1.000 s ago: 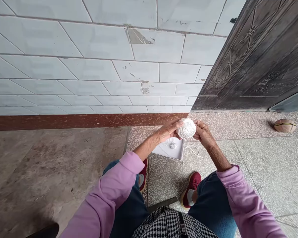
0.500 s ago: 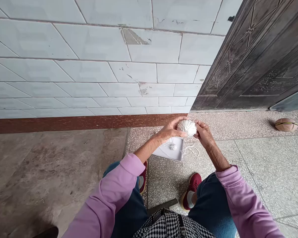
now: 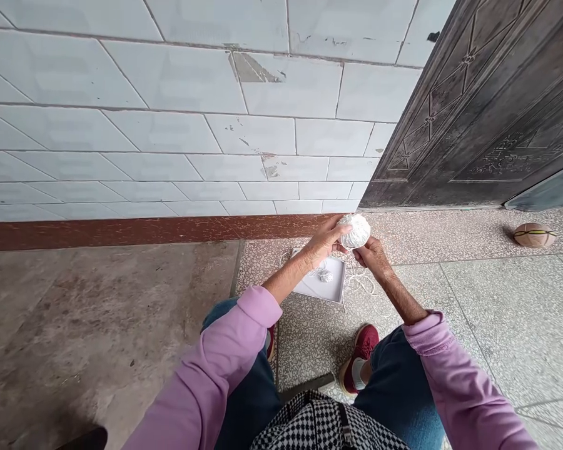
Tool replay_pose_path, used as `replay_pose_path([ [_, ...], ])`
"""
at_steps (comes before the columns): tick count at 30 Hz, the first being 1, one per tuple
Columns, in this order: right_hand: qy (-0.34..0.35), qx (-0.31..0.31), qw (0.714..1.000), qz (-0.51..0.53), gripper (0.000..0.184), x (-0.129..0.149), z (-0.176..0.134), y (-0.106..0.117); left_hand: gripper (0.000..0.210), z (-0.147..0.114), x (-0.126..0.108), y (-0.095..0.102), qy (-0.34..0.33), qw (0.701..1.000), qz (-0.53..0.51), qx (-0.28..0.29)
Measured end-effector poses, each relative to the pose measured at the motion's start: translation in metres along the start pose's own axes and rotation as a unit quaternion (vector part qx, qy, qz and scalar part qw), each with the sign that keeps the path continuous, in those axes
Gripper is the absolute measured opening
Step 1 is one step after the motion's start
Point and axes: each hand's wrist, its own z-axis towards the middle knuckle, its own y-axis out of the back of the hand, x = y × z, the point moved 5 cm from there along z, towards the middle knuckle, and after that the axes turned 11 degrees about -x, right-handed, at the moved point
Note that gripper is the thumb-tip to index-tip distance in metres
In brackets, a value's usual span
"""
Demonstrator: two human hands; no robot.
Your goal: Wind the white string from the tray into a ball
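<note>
"What has changed in your hands?"

"Half a second ago my right hand (image 3: 371, 256) sat at the right side of the white yarn ball (image 3: 355, 231); now it's at the lower edge, fingertips together, though I can't tell whether they pinch a strand. My left hand (image 3: 323, 244) stays clamped on the ball, thumb now higher, past the shallow tray's (image 3: 309, 287) far right corner."

"Room to move?"

"The red baseboard (image 3: 169, 230) runs beyond; loose yarn (image 3: 358, 281) lies along the tray's right edge; terrazzo floor (image 3: 497, 312) spreads rightward."
</note>
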Motion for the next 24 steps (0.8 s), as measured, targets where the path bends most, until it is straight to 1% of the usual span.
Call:
replay_pose_path([
  [2, -0.008, 0.036, 0.999, -0.022, 0.035, -0.002, -0.002, -0.006, 0.07, 0.002, 0.001, 0.005, -0.036, 0.997, 0.054, -0.029],
  [4, -0.019, 0.071, 0.997, -0.038, 0.038, -0.003, -0.005, -0.012, 0.064, 0.003, 0.003, 0.009, -0.069, 0.991, 0.104, -0.052],
  [7, -0.032, 0.099, 0.994, -0.039, 0.04, -0.004, -0.009, -0.015, 0.055, 0.002, 0.001, 0.01, -0.138, 0.979, 0.142, -0.055],
  [9, -0.036, 0.108, 0.993, -0.036, 0.041, -0.004, -0.01, -0.015, 0.061, -0.001, -0.003, 0.008, -0.183, 0.969, 0.16, -0.04],
  [11, -0.039, 0.114, 0.992, -0.034, 0.043, -0.002, -0.011, -0.014, 0.073, -0.003, -0.007, 0.006, -0.199, 0.963, 0.179, -0.032],
  [12, -0.039, 0.118, 0.992, -0.033, 0.043, -0.002, -0.011, -0.013, 0.078, -0.002, -0.008, 0.006, -0.196, 0.963, 0.182, -0.035],
  [14, -0.037, 0.132, 0.99, -0.032, 0.044, -0.001, -0.012, -0.013, 0.077, 0.001, -0.007, 0.008, -0.168, 0.97, 0.171, -0.046],
  [15, -0.031, 0.138, 0.989, -0.032, 0.042, -0.001, -0.013, -0.013, 0.074, 0.003, -0.004, 0.009, -0.141, 0.976, 0.157, -0.051],
  [17, -0.005, 0.139, 0.989, -0.039, 0.035, 0.0, -0.014, -0.013, 0.073, 0.009, 0.005, 0.013, -0.065, 0.99, 0.111, -0.063],
  [19, 0.036, 0.127, 0.989, -0.064, 0.03, 0.002, -0.015, -0.011, 0.077, 0.013, 0.015, 0.017, 0.009, 0.995, 0.054, -0.081],
  [20, 0.058, 0.119, 0.988, -0.081, 0.029, 0.003, -0.016, -0.01, 0.08, 0.015, 0.019, 0.019, 0.033, 0.995, 0.027, -0.089],
  [22, 0.093, 0.112, 0.983, -0.114, 0.028, 0.003, -0.015, -0.007, 0.082, 0.017, 0.023, 0.02, 0.055, 0.994, -0.02, -0.092],
  [24, 0.112, 0.109, 0.978, -0.138, 0.03, 0.002, -0.013, -0.003, 0.082, 0.018, 0.021, 0.019, 0.057, 0.994, -0.049, -0.079],
])
